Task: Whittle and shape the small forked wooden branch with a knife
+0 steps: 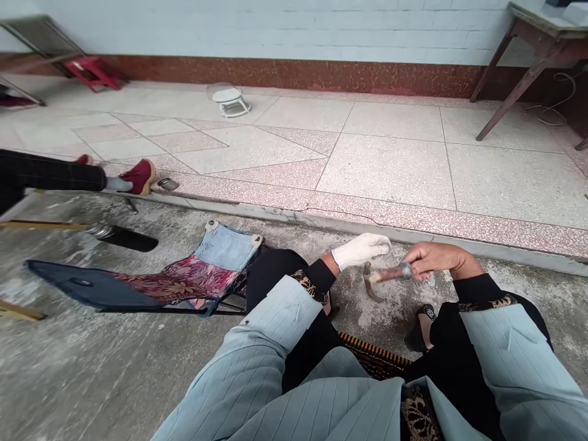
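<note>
With the step as landmark, the hand tool is on the near side of its edge, above the concrete floor. It has a straight handle, which looks like wood, a grey band near the gripped end, and a dark curved head, probably of metal. I would judge it stiff and not fragile, rather light in the handle and heavier at the head, so that it may tip downward at this end. The handle looks worn and could be a little smooth; the place by the grey band seems a good one to take hold, well away from the curve of the head. The right hand, bare, is closed around this end, on the near side of the step, with its back upward, the wrist bent and the fingers pointing along the step toward the other hand. The left hand, in a white glove, is just before the step's edge, near the head, with its back upward and the fingers bent toward the tool. The inner side of these fingers is hidden, so I cannot tell if they are pressed together, hold something small or touch the head.
</note>
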`<action>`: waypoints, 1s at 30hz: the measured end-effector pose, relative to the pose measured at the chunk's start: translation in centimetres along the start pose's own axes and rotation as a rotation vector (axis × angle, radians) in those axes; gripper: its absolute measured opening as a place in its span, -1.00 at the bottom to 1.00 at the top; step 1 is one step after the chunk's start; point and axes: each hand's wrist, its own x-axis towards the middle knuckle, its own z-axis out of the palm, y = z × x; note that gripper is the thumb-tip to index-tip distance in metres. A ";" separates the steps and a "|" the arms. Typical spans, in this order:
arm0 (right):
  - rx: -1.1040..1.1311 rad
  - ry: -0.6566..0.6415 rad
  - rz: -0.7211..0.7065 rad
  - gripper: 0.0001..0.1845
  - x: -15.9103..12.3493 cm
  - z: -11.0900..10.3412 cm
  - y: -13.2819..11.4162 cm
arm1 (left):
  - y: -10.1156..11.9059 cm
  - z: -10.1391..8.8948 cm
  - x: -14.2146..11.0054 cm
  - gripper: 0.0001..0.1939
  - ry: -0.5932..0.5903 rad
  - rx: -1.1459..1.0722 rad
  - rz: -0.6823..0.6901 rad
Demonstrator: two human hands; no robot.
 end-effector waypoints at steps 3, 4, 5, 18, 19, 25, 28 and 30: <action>0.124 0.481 -0.097 -0.51 0.0 -0.3 -0.1 | 0.0 1.5 0.4 -0.73 -0.018 0.041 -0.002; 0.140 0.655 -0.084 -0.49 0.2 -0.6 0.2 | 0.0 2.0 0.4 -0.73 -0.058 0.067 0.012; 0.125 0.793 -0.040 -0.48 0.4 -0.9 0.6 | 0.0 2.3 0.5 -0.73 -0.109 0.101 0.037; -0.068 -0.068 0.077 -0.58 -0.3 -0.4 -0.7 | -0.2 0.1 0.0 -0.68 -0.029 0.081 0.060; -0.027 0.040 0.033 -0.58 -0.4 -0.4 -0.7 | -0.4 0.6 0.1 -0.67 -0.023 0.081 0.052; 0.165 0.856 -0.016 -0.53 0.1 -1.4 0.9 | -0.9 2.5 0.7 -0.71 -0.120 0.148 0.016; 0.120 1.002 0.074 -0.52 0.7 -2.0 1.8 | -0.6 2.5 0.7 -0.75 -0.178 0.224 0.139; 0.052 1.011 0.131 -0.52 1.0 -2.4 2.2 | -0.4 2.4 0.7 -0.75 -0.201 0.254 0.190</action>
